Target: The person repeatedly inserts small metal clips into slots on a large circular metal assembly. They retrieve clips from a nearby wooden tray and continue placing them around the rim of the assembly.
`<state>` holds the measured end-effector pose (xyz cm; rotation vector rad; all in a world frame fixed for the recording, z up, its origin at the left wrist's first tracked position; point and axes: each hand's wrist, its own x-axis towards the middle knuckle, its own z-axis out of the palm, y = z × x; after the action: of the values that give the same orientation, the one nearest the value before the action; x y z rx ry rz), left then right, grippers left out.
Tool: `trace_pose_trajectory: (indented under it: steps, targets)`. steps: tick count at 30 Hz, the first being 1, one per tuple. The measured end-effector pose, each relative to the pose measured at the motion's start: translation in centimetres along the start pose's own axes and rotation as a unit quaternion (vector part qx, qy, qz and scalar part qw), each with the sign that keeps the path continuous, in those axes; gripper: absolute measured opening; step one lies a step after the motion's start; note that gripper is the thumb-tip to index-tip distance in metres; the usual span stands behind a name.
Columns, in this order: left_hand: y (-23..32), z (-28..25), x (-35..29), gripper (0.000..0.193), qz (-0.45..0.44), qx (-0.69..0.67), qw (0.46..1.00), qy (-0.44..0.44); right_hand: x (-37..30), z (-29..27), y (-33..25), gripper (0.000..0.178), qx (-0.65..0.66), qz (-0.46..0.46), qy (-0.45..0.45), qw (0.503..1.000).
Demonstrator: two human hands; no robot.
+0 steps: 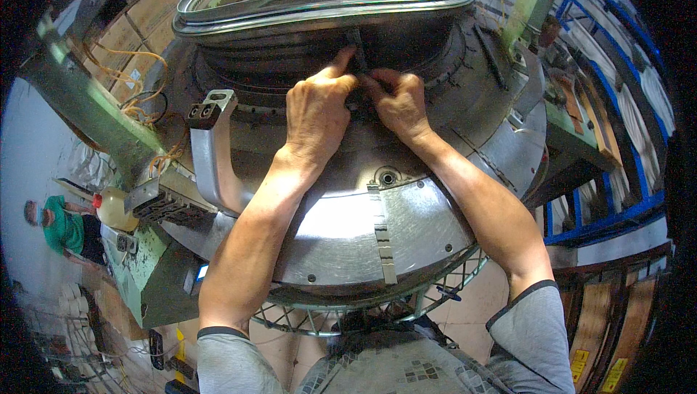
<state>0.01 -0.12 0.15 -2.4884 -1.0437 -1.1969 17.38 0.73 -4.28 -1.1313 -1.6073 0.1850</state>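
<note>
Both my hands meet at the dark inner wall of a large round metal machine (341,238), below its upper ring (327,17). A narrow dark strip (356,44) stands upright against that wall. My left hand (319,112) is closed, its index finger stretched up along the strip and its other fingers curled. Just to the right, my right hand (399,101) pinches at the strip's lower part with thumb and forefinger. The fingertips cover the strip's lower end. A small round hole (387,177) lies in the metal surface below my hands.
A curved metal bracket (210,154) rises left of my left forearm. Green posts (94,107) with loose orange cables flank the machine. Blue racks (639,209) stand at the right. A person in a green top (64,226) is at far left, by a pale yellow container (115,210).
</note>
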Motion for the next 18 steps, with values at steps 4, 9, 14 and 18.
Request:
trace_pose_trajectory:
  steps: [4,9,14,18]
  targets:
    - [0.11,-0.05,-0.06,0.024,-0.002,-0.009,1.0,0.002,0.0,0.06,0.13,0.019,-0.004,-0.004,0.003,1.0]
    - [0.08,0.03,-0.01,0.024,0.006,-0.011,1.0,0.008,0.04,0.05,-0.06,0.019,-0.001,-0.001,0.006,1.0]
    - [0.13,0.07,-0.05,0.023,0.004,-0.001,1.0,0.001,-0.02,-0.12,-0.31,0.018,-0.003,0.012,-0.003,1.0]
    - [0.11,0.05,-0.01,0.023,0.004,-0.007,1.0,0.006,0.03,0.02,-0.24,0.017,-0.014,-0.013,0.006,1.0]
